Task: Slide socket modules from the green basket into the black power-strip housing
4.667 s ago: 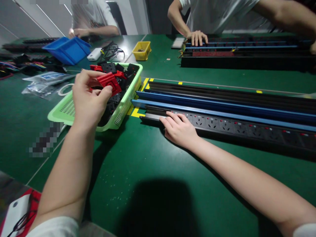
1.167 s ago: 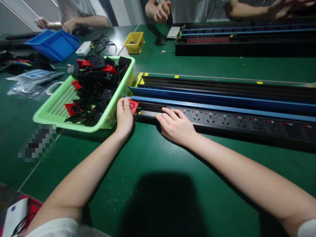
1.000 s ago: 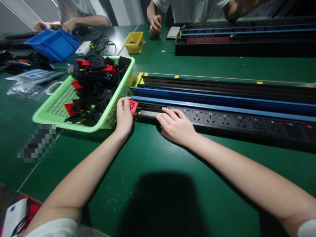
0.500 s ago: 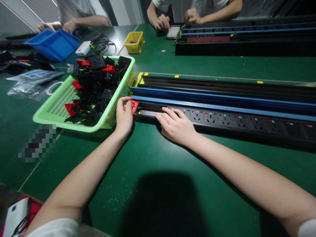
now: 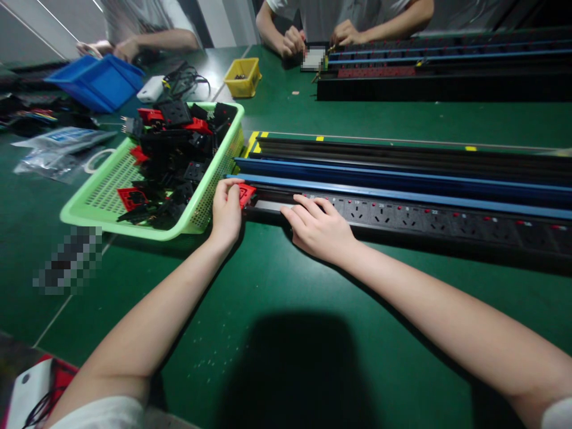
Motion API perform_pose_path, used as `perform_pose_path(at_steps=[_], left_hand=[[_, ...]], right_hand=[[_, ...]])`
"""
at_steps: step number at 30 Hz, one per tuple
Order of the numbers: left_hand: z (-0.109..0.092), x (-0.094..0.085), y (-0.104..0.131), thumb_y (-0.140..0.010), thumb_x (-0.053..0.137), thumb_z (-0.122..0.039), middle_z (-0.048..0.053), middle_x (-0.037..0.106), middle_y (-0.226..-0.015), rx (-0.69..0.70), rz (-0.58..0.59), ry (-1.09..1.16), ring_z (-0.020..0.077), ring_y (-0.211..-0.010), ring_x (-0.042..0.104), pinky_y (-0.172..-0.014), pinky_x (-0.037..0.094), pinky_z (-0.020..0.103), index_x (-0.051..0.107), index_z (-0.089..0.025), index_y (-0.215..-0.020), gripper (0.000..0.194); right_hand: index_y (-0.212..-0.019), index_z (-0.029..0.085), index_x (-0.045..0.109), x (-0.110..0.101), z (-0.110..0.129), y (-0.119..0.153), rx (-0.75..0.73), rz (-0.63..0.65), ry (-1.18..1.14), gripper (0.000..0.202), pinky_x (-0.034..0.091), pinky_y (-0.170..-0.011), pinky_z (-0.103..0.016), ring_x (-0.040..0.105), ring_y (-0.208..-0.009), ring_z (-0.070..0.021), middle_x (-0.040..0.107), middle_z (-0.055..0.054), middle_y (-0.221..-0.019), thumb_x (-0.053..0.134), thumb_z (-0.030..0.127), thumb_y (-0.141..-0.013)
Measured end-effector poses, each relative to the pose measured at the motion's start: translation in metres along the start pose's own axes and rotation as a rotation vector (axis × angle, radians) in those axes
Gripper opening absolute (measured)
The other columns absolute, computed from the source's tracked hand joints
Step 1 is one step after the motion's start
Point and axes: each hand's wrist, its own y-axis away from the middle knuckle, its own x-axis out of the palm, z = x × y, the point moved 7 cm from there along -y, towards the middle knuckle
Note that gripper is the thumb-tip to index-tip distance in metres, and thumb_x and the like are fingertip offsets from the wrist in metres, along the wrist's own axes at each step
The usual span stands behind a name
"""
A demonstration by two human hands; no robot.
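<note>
Head view shows green table, grey wall beyond, left grip pinching red socket, right grip unclear.

You reach both bare arms inward from either side, your left grip pinched between thumb and fingers, your right grip palm down, fingers slightly spread.

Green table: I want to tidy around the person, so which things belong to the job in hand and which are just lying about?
Likely part of the job:
red piece, held in the left hand
black socket strip, under the right hand
green basket of red and black pieces

Untouched, seemingly just lying about:
plastic bag
white device by the cables
yellow bin
</note>
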Motion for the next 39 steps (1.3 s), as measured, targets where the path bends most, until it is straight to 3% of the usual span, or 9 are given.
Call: perform_pose_path(at_steps=[13,19,27,32,39], left_hand=[[0.010,-0.002,-0.001,-0.097,0.050,-0.030,-0.001,0.060,-0.079,-0.040,-0.019,0.001,0.0117,-0.060,0.058,-0.053,0.047,0.022,0.056,-0.022,-0.108,0.015],[0.009,0.000,-0.004,-0.096,0.049,-0.028,0.000,0.061,-0.081,-0.046,0.019,0.028,0.0115,-0.059,0.059,-0.050,0.047,0.022,0.057,-0.020,-0.103,0.013],[0.013,-0.001,-0.007,-0.097,0.051,-0.026,-0.002,0.061,-0.071,-0.135,-0.027,0.067,0.0098,-0.051,0.056,-0.047,0.045,0.020,0.055,-0.020,-0.097,0.007],[0.011,-0.001,-0.008,-0.099,0.049,-0.029,-0.001,0.061,-0.074,-0.088,0.010,0.014,0.0106,-0.054,0.059,-0.050,0.047,0.021,0.054,-0.020,-0.097,0.010],[0.005,-0.003,-0.006,-0.102,0.051,-0.046,0.001,0.061,-0.079,0.020,0.062,-0.155,0.0138,-0.066,0.061,-0.063,0.050,0.027,0.052,-0.021,-0.095,0.026]], right_hand=[[-0.135,0.010,0.060,-0.001,0.001,-0.001,-0.006,-0.012,0.016,0.037,0.037,-0.102,-0.041,0.056,-0.132,-0.0297,0.073,-0.013,-0.120,0.044,0.018,-0.103],[-0.136,0.010,0.060,0.000,0.001,-0.001,-0.007,-0.003,0.006,0.037,0.037,-0.103,-0.041,0.056,-0.133,-0.0300,0.073,-0.013,-0.119,0.045,0.019,-0.102],[-0.136,0.010,0.059,0.001,0.000,0.000,0.001,0.000,-0.011,0.038,0.037,-0.104,-0.042,0.055,-0.133,-0.0302,0.073,-0.014,-0.119,0.046,0.020,-0.102],[-0.137,0.011,0.059,0.001,0.000,0.000,0.002,0.002,-0.005,0.038,0.037,-0.104,-0.041,0.055,-0.134,-0.0293,0.073,-0.014,-0.119,0.046,0.020,-0.102],[-0.135,0.010,0.060,-0.001,0.001,-0.001,-0.006,-0.009,0.008,0.037,0.037,-0.103,-0.041,0.056,-0.132,-0.0298,0.073,-0.013,-0.118,0.045,0.019,-0.103]])
